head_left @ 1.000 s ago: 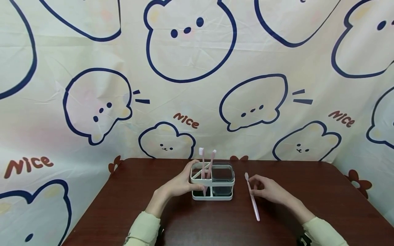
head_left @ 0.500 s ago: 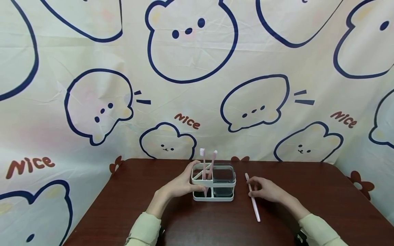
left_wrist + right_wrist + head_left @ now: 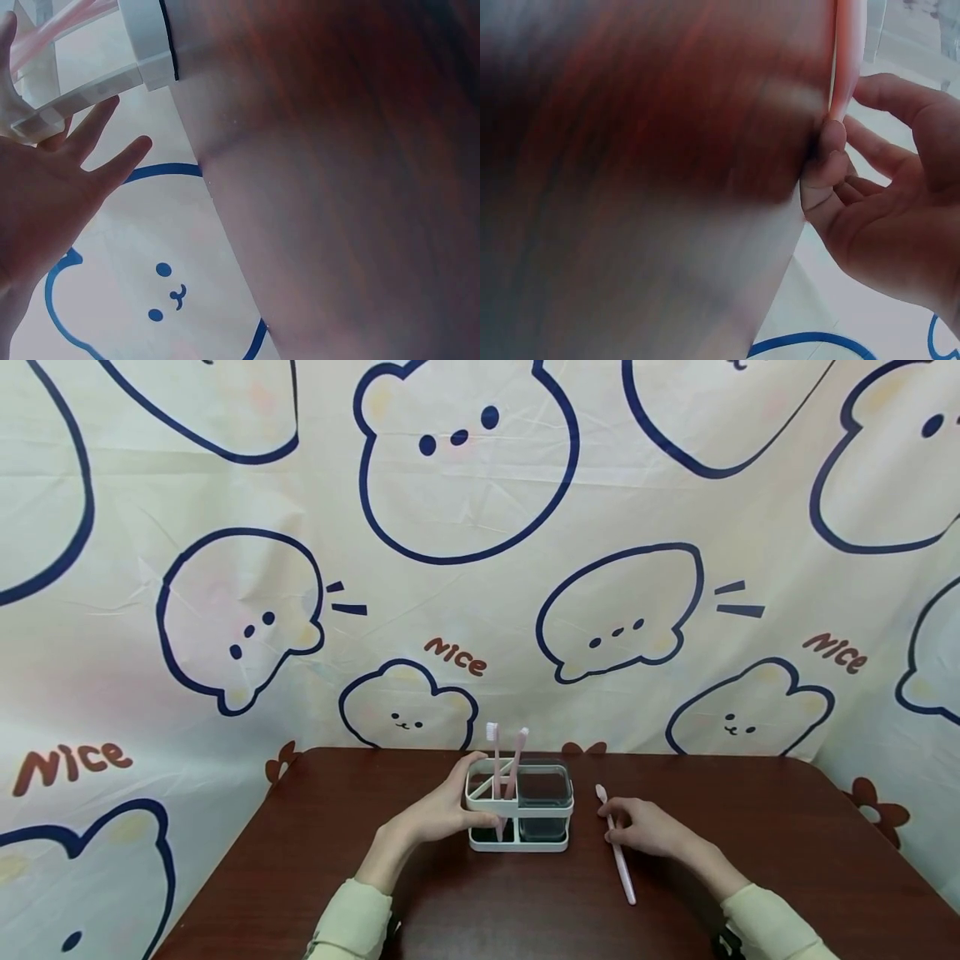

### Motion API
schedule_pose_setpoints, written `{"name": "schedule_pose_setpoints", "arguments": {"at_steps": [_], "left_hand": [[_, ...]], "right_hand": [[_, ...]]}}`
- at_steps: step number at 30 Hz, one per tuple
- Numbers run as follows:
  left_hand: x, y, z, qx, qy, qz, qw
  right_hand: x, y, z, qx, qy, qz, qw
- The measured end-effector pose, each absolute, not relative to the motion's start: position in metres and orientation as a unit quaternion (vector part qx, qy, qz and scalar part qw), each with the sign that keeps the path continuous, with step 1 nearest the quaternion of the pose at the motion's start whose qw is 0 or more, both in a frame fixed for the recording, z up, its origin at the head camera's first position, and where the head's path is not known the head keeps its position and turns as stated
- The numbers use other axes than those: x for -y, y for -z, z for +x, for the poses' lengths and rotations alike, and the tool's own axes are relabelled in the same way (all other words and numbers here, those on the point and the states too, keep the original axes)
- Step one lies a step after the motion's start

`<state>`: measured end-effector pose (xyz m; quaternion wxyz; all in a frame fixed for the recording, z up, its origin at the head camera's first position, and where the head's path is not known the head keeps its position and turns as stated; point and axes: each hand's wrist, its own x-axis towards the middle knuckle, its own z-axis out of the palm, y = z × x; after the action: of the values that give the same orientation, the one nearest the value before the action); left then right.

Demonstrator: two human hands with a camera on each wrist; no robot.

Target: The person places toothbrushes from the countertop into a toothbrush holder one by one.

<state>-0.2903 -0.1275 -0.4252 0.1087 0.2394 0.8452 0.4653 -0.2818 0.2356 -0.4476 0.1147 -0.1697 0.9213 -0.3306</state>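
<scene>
A white toothbrush holder (image 3: 519, 846) with open compartments stands on the table, also cut off at the upper left of the left wrist view. Two pink toothbrushes (image 3: 495, 764) stand in its left part, heads up. A dark see-through cup (image 3: 544, 783) fills its right part. My left hand (image 3: 435, 806) grips the holder's left side, thumb across the front and fingers behind. To the right, another pink toothbrush (image 3: 622, 868) lies slantwise, bristle head at the far end. My right hand (image 3: 652, 828) pinches it near its upper middle; the right wrist view shows fingertips around the handle (image 3: 849, 45).
The dark brown table (image 3: 480, 918) has its far edge just behind the holder. A pale curtain (image 3: 465, 602) printed with bears hangs behind and at both sides.
My right hand has come slightly toward me and its fingers have drawn in on the loose toothbrush, which has shifted very slightly nearer. My left hand and the holder have stayed in place.
</scene>
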Motion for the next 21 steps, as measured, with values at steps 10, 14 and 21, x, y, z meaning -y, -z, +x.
{"name": "schedule_pose_setpoints", "arguments": {"at_steps": [10, 14, 21], "left_hand": [[0.127, 0.425, -0.29, -0.846, -0.463, 0.24, 0.109], [0.128, 0.425, -0.29, -0.847, -0.463, 0.238, 0.108], [0.127, 0.427, -0.291, -0.846, -0.464, 0.24, 0.103]], "right_hand": [[-0.233, 0.445, -0.278, -0.919, 0.36, -0.133, 0.093], [-0.233, 0.439, -0.277, -0.915, 0.373, -0.133, 0.079], [-0.231, 0.43, -0.276, -0.913, 0.384, -0.124, 0.052]]}}
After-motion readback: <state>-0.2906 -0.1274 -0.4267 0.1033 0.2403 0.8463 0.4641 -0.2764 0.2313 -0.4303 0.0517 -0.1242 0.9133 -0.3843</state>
